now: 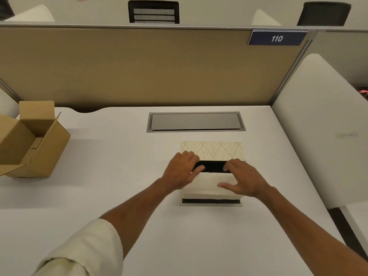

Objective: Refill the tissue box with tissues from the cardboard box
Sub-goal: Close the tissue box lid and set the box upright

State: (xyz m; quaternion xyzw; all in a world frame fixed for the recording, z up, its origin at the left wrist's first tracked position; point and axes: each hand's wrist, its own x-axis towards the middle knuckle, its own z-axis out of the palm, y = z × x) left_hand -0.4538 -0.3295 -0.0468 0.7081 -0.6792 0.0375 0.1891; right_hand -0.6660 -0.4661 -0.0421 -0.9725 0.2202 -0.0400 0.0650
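Observation:
The tissue box [211, 203] stands on the white desk right of centre. Its leaf-patterned lid [213, 150] is flipped back flat and the dark inside shows. A white tissue stack [209, 181] lies in the box's opening, tilted, with its near edge above the rim. My left hand [180, 171] grips the stack's left end, fingers curled over the far edge. My right hand [246, 178] grips the right end, thumb on the near face. The brown cardboard box [33, 142] stands open at the left edge of the desk, and no tissues are visible inside it.
A grey cable hatch [196, 121] is set into the desk just behind the lid. A beige partition [139, 66] with a blue "110" sign [276, 38] closes the back. A white side panel [318, 126] bounds the right.

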